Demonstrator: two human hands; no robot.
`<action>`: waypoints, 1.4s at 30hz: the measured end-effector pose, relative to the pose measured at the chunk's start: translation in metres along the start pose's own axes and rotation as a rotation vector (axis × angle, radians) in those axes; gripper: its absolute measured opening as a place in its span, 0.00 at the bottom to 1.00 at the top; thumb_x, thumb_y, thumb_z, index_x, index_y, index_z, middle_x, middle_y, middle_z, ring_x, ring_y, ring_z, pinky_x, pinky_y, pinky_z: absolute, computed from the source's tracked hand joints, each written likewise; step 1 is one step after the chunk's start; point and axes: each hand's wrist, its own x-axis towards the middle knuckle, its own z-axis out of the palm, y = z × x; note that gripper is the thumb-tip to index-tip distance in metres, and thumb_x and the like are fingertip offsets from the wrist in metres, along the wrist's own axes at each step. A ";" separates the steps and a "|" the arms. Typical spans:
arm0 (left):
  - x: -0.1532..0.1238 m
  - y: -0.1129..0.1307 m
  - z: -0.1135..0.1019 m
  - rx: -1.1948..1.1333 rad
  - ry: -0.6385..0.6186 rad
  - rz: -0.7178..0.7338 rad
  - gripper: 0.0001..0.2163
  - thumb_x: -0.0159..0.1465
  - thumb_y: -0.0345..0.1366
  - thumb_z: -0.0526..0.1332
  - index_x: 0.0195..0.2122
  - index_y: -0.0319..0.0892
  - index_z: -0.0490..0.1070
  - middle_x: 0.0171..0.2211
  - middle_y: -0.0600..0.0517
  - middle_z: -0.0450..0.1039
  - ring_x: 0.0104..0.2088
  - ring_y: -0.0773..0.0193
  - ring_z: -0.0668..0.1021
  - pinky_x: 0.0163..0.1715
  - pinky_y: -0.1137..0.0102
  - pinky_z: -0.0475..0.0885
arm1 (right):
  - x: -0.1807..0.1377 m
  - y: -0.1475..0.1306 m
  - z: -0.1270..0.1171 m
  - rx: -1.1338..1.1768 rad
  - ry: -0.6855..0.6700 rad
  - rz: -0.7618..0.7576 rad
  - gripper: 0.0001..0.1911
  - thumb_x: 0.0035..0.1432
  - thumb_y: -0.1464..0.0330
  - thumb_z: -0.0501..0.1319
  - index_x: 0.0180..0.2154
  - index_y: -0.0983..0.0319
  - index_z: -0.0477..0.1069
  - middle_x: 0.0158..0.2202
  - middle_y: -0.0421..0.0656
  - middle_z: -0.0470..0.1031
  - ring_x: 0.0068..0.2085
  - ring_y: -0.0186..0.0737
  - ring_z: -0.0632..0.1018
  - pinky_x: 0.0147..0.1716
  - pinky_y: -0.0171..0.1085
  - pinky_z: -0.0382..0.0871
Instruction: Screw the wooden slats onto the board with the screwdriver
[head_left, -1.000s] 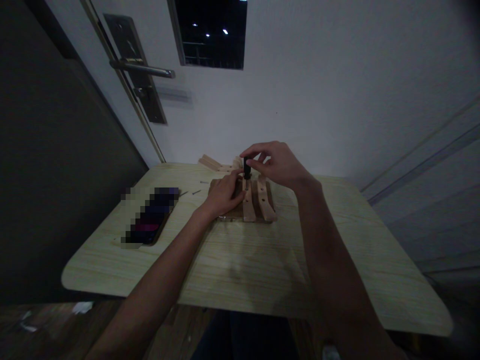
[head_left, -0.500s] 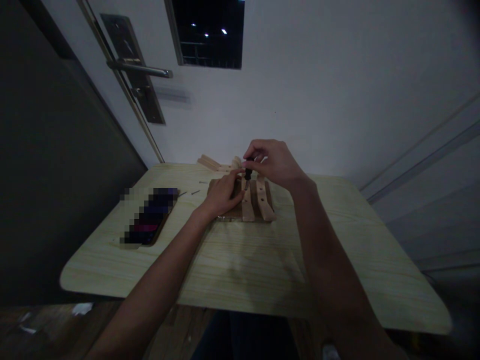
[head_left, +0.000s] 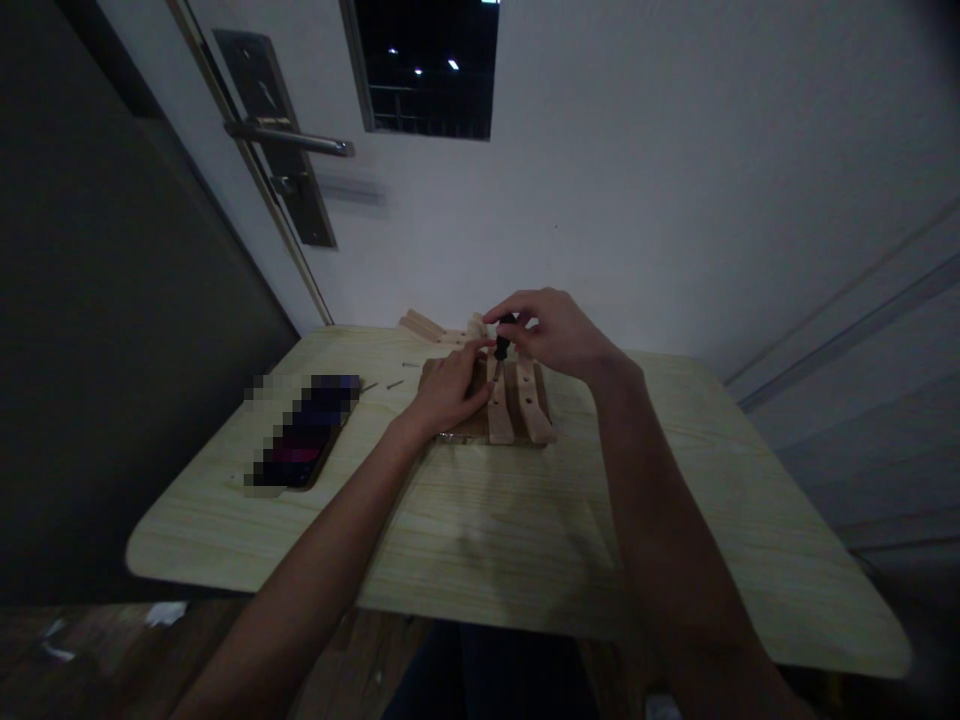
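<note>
My right hand (head_left: 551, 325) grips a screwdriver (head_left: 503, 345) with a black handle. The tool leans slightly, and its tip meets the nearer light wooden piece (head_left: 501, 425) at a hole. That piece lies on a brown board (head_left: 465, 430), with a second holed wooden piece (head_left: 534, 415) to its right. Flat on the board's left part rests my left hand (head_left: 450, 388), fingers stretched out and thumb apart, its tips touching the piece under the screwdriver. Several loose screws (head_left: 395, 384) lie left of the board.
More light wooden pieces (head_left: 424, 326) lie at the table's back edge. A phone (head_left: 315, 430), partly blurred out, is on the left of the pale wood-grain table (head_left: 480, 540). Behind the table stands a white door with a metal handle (head_left: 300, 140).
The screwdriver handle has tilted a little to the right, and the fingers of my right hand have shifted around it. My left hand stays in place on the board.
</note>
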 end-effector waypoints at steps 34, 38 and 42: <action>0.000 0.002 -0.001 -0.008 -0.002 -0.019 0.27 0.63 0.40 0.57 0.63 0.42 0.54 0.56 0.41 0.74 0.55 0.47 0.77 0.53 0.51 0.72 | -0.007 0.000 -0.008 0.005 -0.013 -0.039 0.17 0.59 0.75 0.58 0.46 0.59 0.80 0.41 0.44 0.82 0.40 0.40 0.78 0.43 0.40 0.72; -0.001 0.002 -0.002 0.010 -0.007 -0.030 0.28 0.63 0.40 0.57 0.63 0.42 0.54 0.56 0.40 0.74 0.54 0.47 0.77 0.52 0.51 0.73 | -0.004 0.000 -0.007 0.004 0.008 -0.034 0.15 0.58 0.74 0.60 0.44 0.61 0.81 0.41 0.45 0.82 0.38 0.39 0.78 0.39 0.38 0.71; -0.001 0.000 0.000 0.022 -0.001 -0.020 0.28 0.64 0.42 0.57 0.64 0.43 0.54 0.56 0.41 0.74 0.55 0.47 0.77 0.53 0.52 0.72 | -0.003 -0.002 -0.007 0.019 0.018 -0.013 0.07 0.56 0.67 0.66 0.37 0.62 0.80 0.34 0.43 0.81 0.32 0.37 0.76 0.34 0.37 0.68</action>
